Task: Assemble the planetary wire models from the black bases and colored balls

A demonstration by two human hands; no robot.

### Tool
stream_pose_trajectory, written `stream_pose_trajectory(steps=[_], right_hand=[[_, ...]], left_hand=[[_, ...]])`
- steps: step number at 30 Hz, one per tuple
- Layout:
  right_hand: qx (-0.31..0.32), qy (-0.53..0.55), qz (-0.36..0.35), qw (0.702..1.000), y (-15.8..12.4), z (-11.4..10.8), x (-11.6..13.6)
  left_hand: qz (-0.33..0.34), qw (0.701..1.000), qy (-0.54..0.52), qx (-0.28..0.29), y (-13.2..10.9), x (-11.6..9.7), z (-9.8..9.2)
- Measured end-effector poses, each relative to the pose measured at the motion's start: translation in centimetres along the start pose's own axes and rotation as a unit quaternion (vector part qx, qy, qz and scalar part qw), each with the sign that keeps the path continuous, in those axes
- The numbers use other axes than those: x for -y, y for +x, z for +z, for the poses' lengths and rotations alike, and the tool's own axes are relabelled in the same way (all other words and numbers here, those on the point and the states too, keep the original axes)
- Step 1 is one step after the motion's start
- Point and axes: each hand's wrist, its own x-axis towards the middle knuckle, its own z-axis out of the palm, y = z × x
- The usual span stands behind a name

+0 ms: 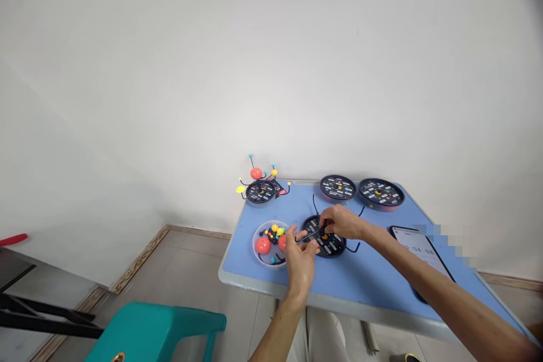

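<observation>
My left hand [300, 255] pinches a thin black wire arm [311, 234] beside a black round base disc [326, 242] on the blue table [360, 277]. Over the same disc, my right hand [341, 220] is closed in a pinch on a small black part at the disc's centre. Thin black wires stick out from the disc. Just left of my left hand stands a white bowl [259, 257] with red, yellow, blue and black balls and small parts.
An assembled model [261, 186] with coloured balls on wires stands at the table's far left. Two more black discs [337, 187] [380, 193] lie at the back. A phone [418, 249] lies at right. A teal stool [156, 331] stands below left.
</observation>
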Motion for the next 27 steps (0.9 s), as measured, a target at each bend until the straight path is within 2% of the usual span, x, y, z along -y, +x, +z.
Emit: stream_pose_trajectory(steps=[6,12,15,18,20,23,25,27], right_hand=[[0.010,-0.001,0.005,1.000,0.2,-0.2,0.2],[0.012,-0.003,0.013,1.000,0.1,-0.2,0.5],[0.013,-0.005,0.016,1.000,0.1,-0.1,0.5],[0.018,-0.002,0.014,1.000,0.0,0.0,0.4],[0.024,-0.003,0.011,1.000,0.0,0.1,0.3],[0.036,-0.016,0.008,0.999,0.0,0.1,0.1],[0.045,-0.034,0.008,0.998,-0.2,-0.3,0.0],[0.047,-0.057,0.016,0.997,-0.5,-1.1,0.1]], left_hand=[[0.021,0.999,-0.032,-0.010,-1.0,0.5,-0.7],[0.054,0.998,-0.024,-0.002,-1.5,0.0,-1.9],[0.068,0.997,0.023,0.015,-2.6,-0.4,-3.7],[0.098,0.987,0.124,0.021,-4.1,-0.9,-6.6],[0.191,0.957,0.215,-0.018,-4.6,-1.5,-8.9],[0.339,0.870,0.354,-0.055,-4.3,-2.7,-11.8],[0.392,0.810,0.433,-0.052,-3.5,-3.2,-13.1],[0.417,0.766,0.487,-0.040,-2.6,-3.3,-14.0]])
